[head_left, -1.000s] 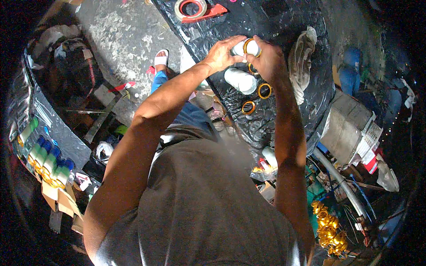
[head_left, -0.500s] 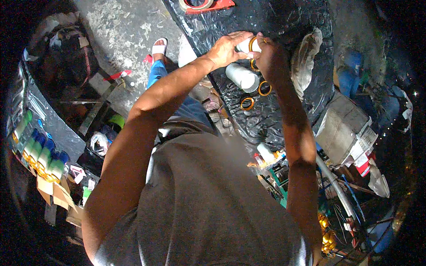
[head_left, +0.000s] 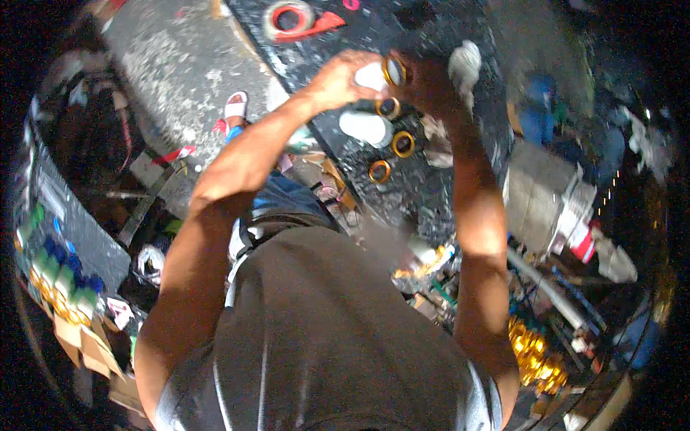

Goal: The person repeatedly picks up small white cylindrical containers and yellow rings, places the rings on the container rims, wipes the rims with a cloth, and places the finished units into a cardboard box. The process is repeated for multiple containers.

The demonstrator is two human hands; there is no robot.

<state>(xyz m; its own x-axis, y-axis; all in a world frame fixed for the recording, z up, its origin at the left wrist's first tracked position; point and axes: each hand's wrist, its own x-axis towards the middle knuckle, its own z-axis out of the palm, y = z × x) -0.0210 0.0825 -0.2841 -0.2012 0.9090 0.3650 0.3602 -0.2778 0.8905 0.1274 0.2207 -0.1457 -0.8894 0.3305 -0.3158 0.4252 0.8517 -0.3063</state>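
Note:
My left hand [head_left: 341, 80] is closed around a short white tube [head_left: 369, 76] above the black-covered table [head_left: 345, 43]. At the tube's right end is a gold ring [head_left: 388, 71], its opening turned toward the right. My right hand [head_left: 425, 80] is in shadow beside this ring, with its fingers at the ring's edge; blur hides their exact grip. Below the hands lies a second white tube [head_left: 364, 128] on its side. Near it are three more gold rings, one just under my hands [head_left: 397, 109], one to the right [head_left: 412, 149] and one nearer me [head_left: 379, 181].
A tape roll [head_left: 272, 21] with a red holder [head_left: 316, 29] lies at the table's far left. Whitish crumpled cloth [head_left: 466, 66] is beyond my right hand. Cardboard [head_left: 537, 194] stands right of the table. Several green, white and blue cylinders [head_left: 61, 276] stand far left.
The whole view has shifted, with the table and hands now further left. The held tube is turned so the gold ring's opening shows. My right hand has moved slightly away from my left.

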